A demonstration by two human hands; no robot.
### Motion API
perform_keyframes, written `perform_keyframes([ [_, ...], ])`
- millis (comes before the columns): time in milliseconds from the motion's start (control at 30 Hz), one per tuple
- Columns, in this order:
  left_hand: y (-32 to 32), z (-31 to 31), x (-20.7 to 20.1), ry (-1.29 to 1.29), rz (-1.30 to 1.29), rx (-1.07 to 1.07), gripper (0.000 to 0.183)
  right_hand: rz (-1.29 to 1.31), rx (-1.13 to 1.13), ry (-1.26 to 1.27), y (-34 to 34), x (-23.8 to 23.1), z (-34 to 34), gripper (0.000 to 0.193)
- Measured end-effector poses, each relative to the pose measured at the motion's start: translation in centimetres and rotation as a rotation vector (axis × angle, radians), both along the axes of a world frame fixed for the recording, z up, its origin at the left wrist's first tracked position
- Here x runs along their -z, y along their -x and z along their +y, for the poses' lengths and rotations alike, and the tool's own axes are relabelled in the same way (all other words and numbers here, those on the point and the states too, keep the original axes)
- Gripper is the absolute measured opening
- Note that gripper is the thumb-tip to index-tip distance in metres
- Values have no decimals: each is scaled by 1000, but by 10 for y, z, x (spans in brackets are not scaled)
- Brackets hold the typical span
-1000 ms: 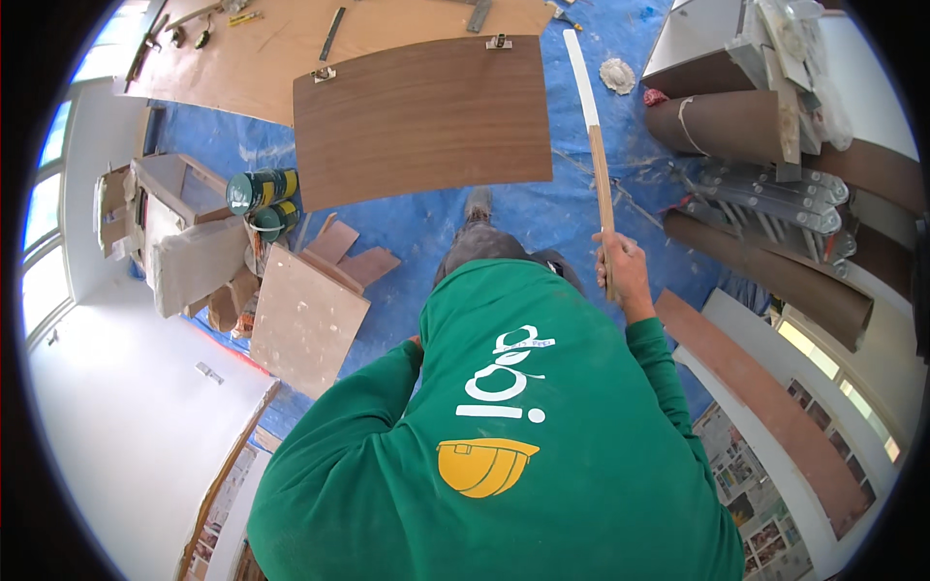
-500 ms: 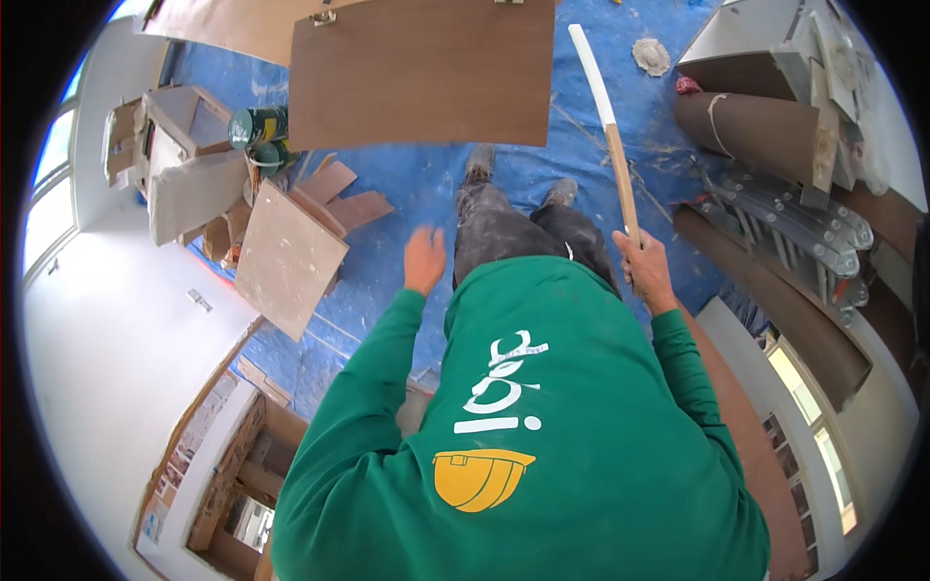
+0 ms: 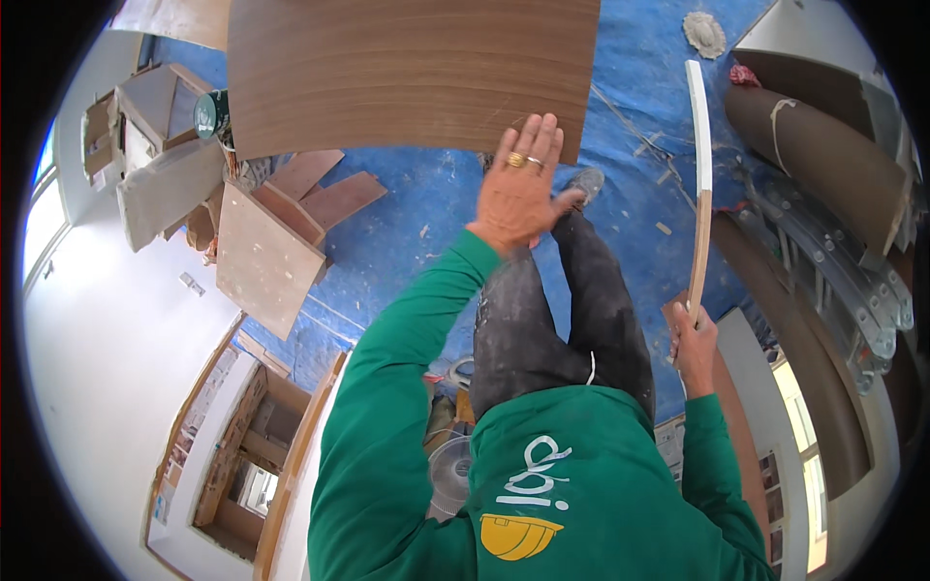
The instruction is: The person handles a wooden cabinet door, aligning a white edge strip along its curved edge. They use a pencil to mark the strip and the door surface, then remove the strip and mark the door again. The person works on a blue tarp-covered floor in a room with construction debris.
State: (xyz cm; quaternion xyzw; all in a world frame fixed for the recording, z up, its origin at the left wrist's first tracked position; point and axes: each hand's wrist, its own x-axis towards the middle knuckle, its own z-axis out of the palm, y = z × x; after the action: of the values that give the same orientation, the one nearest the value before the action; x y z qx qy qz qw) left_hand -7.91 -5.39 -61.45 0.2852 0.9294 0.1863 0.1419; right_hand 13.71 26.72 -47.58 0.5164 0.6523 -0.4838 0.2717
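Note:
My left hand [image 3: 515, 194] is stretched out flat, two rings on its fingers. Its fingertips overlap the near right corner of a large brown wood-grain board [image 3: 407, 77]; whether they press on it I cannot tell. At the right, my right hand [image 3: 696, 349] is closed round the lower end of a long narrow wooden strip [image 3: 703, 223]. The strip points away from me, bare wood on its nearer part and white on its far part. It is apart from the board, to its right.
Blue sheeting [image 3: 387, 218] covers the floor. Offcut boards [image 3: 266, 257] and a green bucket [image 3: 210, 114] stand at the left. On the right lie brown rolls [image 3: 814, 145] and a metal ladder [image 3: 833, 261]. A fan [image 3: 450, 474] is close by my left side.
My left hand has moved forward and right to the brown board's near corner. My right hand, still round the strip, has shifted right and nearer in view. The board looks larger and closer.

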Motion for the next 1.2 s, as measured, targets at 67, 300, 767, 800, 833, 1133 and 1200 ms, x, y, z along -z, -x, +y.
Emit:
perform_keyframes([
  [67,26,-27,-1,107,70,-28,97,8,7,-18,4,5,-2,33],
  [300,25,-61,-7,187,143,-194,89,11,4,8,38,16,-20,33],
  [767,29,53,-5,-1268,-888,-1723,75,69,91,53,61,59,-77,36],
  [800,34,59,-2,-1309,-825,-1757,75,85,89,59,59,62,-79,37],
  [833,33,61,7,-1265,-807,-1751,75,72,85,55,58,64,-81,36],
  [1133,19,52,12,-1239,-783,-1702,69,-4,93,28,44,69,-85,34],
  [1200,18,52,6,-1329,-803,-1728,71,7,103,24,44,69,-85,34],
])
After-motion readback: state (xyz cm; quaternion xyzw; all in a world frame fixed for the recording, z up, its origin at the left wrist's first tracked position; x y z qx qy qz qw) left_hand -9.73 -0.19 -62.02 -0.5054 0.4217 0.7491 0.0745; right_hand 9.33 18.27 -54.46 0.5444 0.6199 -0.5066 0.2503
